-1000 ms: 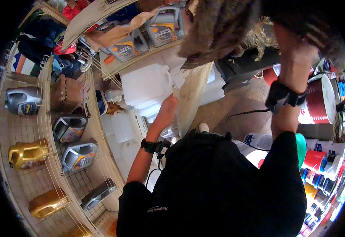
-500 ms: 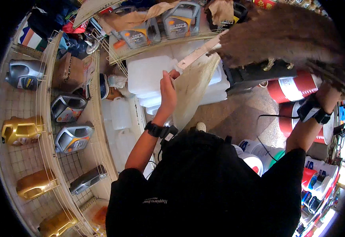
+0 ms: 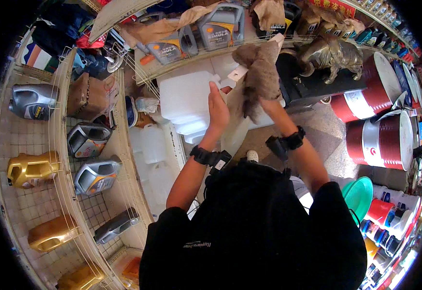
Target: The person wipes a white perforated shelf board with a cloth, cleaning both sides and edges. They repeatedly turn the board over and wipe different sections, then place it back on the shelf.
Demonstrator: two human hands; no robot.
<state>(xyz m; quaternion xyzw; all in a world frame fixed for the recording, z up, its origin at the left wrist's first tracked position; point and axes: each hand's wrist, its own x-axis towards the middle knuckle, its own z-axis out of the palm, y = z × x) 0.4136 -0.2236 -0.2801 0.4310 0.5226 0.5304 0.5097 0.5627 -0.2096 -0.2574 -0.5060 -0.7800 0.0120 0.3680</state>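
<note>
My left hand (image 3: 219,110) is closed on the near-left edge of a worn cream shelf board (image 3: 235,139), which stands tilted in front of me. A pale lip with holes runs along the board's upper edge. My right hand (image 3: 270,107) is wrapped round a bunched grey-brown rag (image 3: 264,70), which lies over the board's upper edge and hides its middle. White plastic jugs (image 3: 184,94) sit behind the board, close to my left hand.
Left, wire-fronted shelves hold gold jugs (image 3: 33,168) and grey jugs (image 3: 97,175). Oil jugs (image 3: 219,30) line the shelf ahead. A bronze-coloured animal statue (image 3: 334,55) stands on a black stand (image 3: 312,92). Red drums (image 3: 358,145) and a green basin (image 3: 358,198) are at right.
My right hand has swung the rag from the far right in to the board's upper edge, uncovering the statue. My left hand keeps its hold on the board, shifting slightly right.
</note>
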